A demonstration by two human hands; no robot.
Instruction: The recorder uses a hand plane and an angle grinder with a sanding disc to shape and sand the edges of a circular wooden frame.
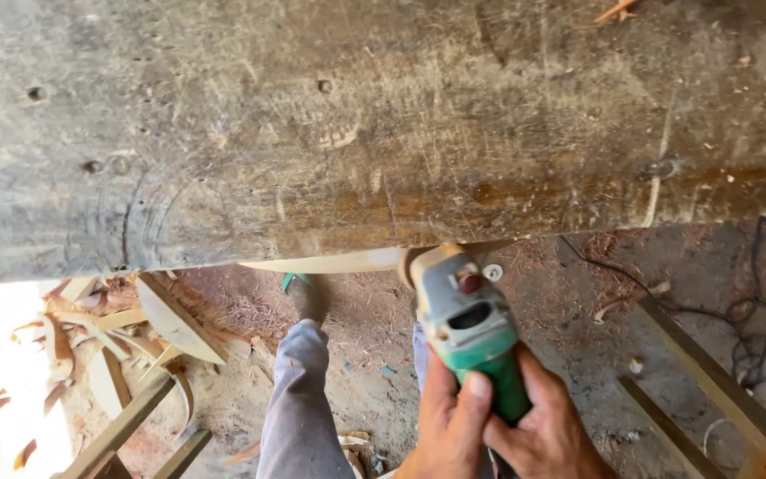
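A green and grey angle grinder [467,333] points up at the lower edge of a big, worn wooden slab [356,133] that fills the top half of the view. My left hand [449,421] and my right hand [547,430] both grip the grinder's green body near the bottom middle. The grinder's head meets the slab's underside edge, where a pale, freshly cut strip of wood [330,263] shows. The disc itself is hidden by the slab.
My grey trouser leg [299,399] and shoe stand on a dirt floor strewn with sawdust. Curved wood offcuts [108,346] lie piled at the left. A black cable [738,328] trails at the right beside wooden beams [711,381].
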